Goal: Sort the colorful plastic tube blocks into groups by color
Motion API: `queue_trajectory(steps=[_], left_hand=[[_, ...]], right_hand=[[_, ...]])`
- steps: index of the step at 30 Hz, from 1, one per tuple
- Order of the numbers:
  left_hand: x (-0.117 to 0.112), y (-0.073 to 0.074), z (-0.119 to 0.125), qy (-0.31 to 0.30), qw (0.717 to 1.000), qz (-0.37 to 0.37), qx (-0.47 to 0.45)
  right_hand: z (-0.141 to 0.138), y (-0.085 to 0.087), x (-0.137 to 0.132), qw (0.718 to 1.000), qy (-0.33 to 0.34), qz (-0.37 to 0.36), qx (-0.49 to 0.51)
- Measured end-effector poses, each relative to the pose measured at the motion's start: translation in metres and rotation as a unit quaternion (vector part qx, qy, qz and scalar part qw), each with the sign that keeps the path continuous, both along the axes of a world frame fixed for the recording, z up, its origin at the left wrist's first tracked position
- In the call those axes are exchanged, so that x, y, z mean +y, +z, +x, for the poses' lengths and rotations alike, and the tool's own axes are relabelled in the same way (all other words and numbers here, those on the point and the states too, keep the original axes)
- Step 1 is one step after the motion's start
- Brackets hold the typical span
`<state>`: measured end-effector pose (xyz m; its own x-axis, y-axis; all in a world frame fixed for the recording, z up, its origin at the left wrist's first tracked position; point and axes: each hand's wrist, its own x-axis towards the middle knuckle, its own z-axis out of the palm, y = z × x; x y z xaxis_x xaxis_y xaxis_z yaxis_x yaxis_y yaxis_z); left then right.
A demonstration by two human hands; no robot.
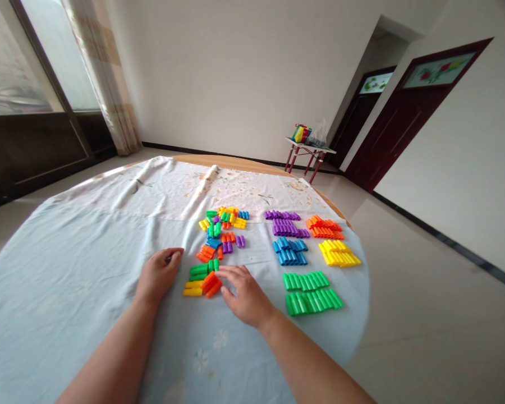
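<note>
My left hand (159, 273) rests on the cloth left of the nearest pieces, its fingers curled in a loose fist; nothing shows in it. My right hand (244, 294) is open, thumb and fingers apart, with its fingertips beside or just touching the orange plastic tubes (211, 284). Those lie slanted against two yellow tubes (193, 288). Behind them are several green tubes (199, 273). A mixed heap of coloured tubes (225, 216) lies farther back, with orange ones (205, 253) and purple ones (240, 242) nearer me.
On the right, tubes lie sorted by colour: green rows (313, 302), a blue group (290, 251), purple rows (285, 227), orange rows (325, 227) and a yellow group (340, 253). A pale blue cloth (79, 292) covers the round table. A small table (309, 147) with bags stands by the wall.
</note>
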<state>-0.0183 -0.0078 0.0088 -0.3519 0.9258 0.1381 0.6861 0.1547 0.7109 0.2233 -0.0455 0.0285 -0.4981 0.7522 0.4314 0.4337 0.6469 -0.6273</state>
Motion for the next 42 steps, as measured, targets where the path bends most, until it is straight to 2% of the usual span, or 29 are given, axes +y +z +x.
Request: queue_trajectory(steps=[5, 10, 16, 21, 24, 27, 32, 37, 42], left_hand=[[0.0, -0.001, -0.001, 0.002, 1.0, 0.012, -0.027], [-0.001, -0.001, 0.0, 0.0, 0.999, 0.006, -0.033], [-0.002, 0.001, 0.001, -0.005, 0.999, -0.008, -0.03], [-0.002, 0.004, 0.001, -0.004, 0.999, -0.022, -0.024], [-0.001, 0.006, 0.001, -0.001, 0.999, -0.026, -0.019], [-0.002, 0.007, 0.001, -0.002, 1.0, -0.026, -0.016], [-0.001, 0.005, 0.0, -0.001, 1.0, -0.027, -0.013], [0.001, -0.001, -0.004, -0.002, 0.999, -0.031, -0.012], [0.001, -0.002, -0.007, -0.007, 0.999, -0.038, -0.009]], right_hand=[[-0.013, -0.008, 0.005, 0.999, 0.028, 0.025, -0.012], [-0.013, -0.013, 0.005, 0.999, 0.004, 0.02, -0.035], [-0.002, -0.005, 0.002, 1.0, -0.028, 0.01, -0.011], [0.009, 0.0, -0.003, 0.994, -0.075, 0.065, -0.053], [0.013, 0.002, -0.008, 0.994, -0.049, 0.058, -0.085], [0.015, 0.003, -0.012, 0.997, -0.017, 0.032, -0.066], [0.02, 0.003, -0.011, 0.999, -0.023, -0.001, -0.028], [0.018, -0.003, -0.007, 0.997, 0.017, -0.019, -0.075], [0.016, -0.003, -0.006, 0.996, -0.005, -0.024, -0.091]])
